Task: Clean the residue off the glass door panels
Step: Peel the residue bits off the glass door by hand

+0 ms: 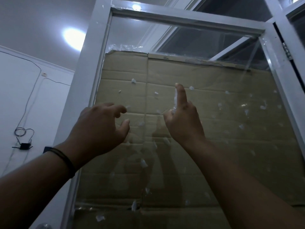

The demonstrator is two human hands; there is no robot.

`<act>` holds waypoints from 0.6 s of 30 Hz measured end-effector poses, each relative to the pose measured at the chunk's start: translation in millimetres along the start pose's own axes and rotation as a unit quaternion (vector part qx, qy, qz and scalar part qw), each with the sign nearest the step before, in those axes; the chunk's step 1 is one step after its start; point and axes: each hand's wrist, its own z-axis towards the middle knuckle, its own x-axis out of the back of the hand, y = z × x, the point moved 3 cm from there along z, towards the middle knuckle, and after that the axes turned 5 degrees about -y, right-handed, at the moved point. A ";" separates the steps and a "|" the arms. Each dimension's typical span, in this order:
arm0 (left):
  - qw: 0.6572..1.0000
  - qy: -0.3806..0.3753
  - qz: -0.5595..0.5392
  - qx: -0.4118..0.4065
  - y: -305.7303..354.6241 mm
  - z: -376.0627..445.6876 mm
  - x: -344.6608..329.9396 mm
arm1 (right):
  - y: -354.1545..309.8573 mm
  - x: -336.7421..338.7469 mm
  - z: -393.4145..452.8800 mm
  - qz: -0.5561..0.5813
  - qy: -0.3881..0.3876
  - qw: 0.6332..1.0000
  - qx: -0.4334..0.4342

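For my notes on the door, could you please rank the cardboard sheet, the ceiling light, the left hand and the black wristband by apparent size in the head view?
1. cardboard sheet, by far the largest.
2. left hand, though it is much nearer the camera.
3. ceiling light.
4. black wristband, smallest; close to the light, so that order is unsure.

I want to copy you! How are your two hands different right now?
The left hand has its fingers bent like a claw; the right hand points one finger straight up. The right hand holds a peeled clear strip; the left hand holds nothing. The left wrist wears a dark band; the right wrist is bare. Both are raised at the glass panel.
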 end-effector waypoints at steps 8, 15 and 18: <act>1.000 0.001 0.002 -0.007 3.0 -1.4 10.6 | -5.8 -5.4 1.7 0.002 0.009 1.000 0.005; 1.000 0.007 0.006 -0.001 0.4 -0.1 17.9 | -8.0 -6.3 3.2 0.009 0.013 1.000 0.010; 1.000 0.008 0.006 0.001 0.2 0.4 20.3 | -8.7 -6.5 2.1 0.011 0.009 1.000 0.006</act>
